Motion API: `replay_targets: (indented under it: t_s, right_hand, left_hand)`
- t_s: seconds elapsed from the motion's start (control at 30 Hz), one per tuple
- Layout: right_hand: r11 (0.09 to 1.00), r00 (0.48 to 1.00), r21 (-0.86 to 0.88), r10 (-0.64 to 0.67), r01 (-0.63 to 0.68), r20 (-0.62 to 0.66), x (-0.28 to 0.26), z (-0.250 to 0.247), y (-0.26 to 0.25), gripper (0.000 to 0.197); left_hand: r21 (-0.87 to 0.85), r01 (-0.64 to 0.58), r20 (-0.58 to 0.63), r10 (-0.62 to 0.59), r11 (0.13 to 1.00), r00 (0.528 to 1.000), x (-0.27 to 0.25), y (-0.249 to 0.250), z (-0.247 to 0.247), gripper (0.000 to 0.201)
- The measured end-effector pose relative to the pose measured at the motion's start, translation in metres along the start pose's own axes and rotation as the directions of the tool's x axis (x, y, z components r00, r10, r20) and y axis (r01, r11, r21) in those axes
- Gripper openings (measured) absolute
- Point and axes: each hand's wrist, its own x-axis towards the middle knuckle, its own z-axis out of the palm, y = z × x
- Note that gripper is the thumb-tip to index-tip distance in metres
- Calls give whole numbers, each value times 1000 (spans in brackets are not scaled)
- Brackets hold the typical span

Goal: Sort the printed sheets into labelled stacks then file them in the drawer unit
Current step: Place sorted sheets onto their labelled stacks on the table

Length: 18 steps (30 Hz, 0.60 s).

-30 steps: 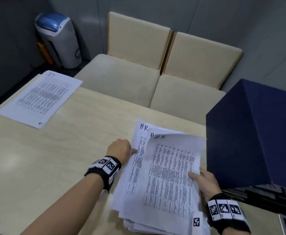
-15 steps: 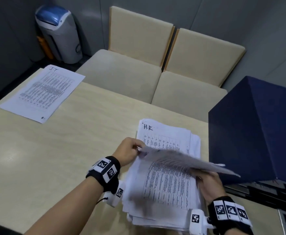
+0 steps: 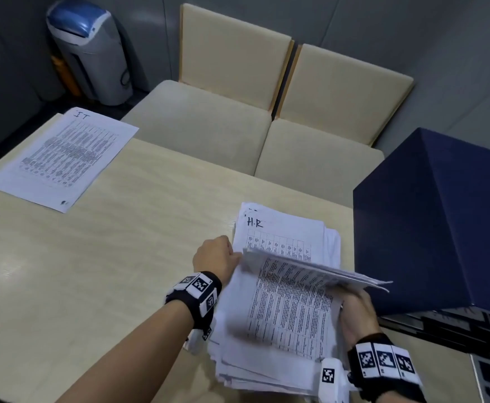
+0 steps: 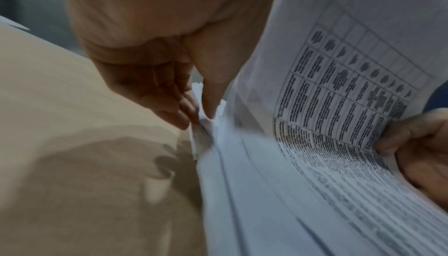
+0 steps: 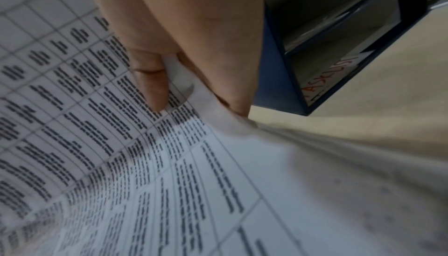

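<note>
Lifted further since a second ago: top bundle of white printed sheets (image 3: 310, 267), then flat, now raised off thick white paper pile (image 3: 270, 324) on pale wood counter (image 3: 92, 271). Right hand (image 3: 357, 314) pinches bundle's right edge; left hand (image 3: 219, 257) curled, pinching its left edge. "H.R" sheet (image 3: 281, 228) exposed behind. Step: sorting, filing not begun. Next: carry bundle clear to its stack. "IT" sheet (image 3: 63, 158) far left; dark blue drawer unit (image 3: 441, 222) just right.

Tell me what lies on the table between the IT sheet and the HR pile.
Only bare tabletop separates the IT sheet from the HR pile; the head view shows it.
</note>
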Motion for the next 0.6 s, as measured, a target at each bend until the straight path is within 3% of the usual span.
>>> replay_targets:
  t_s: [0.17, 0.3, 0.43, 0.53, 0.6]
  right_hand:
    - [996, 999, 77, 47, -45, -26, 11, -1, 0, 21]
    - [996, 999, 85, 33, -31, -32, 4, 1, 1, 18]
    - [980, 996, 179, 90, -87, -9, 5, 3, 1, 18]
    - [972, 997, 229, 65, -53, -44, 6, 6, 1, 20]
    - [972, 997, 234, 45, -31, -57, 3, 9, -1, 22]
  left_hand:
    - [71, 33, 73, -38, 997, 997, -2, 5, 1, 43]
    - [23, 55, 74, -56, 998, 996, -4, 11, 1, 40]
    - [-150, 201, 102, -187, 968, 977, -9, 21, -4, 46]
    - [-171, 233, 118, -215, 957, 970, -10, 22, -4, 30]
    - [-222, 249, 115, -228, 943, 967, -10, 21, -4, 30]
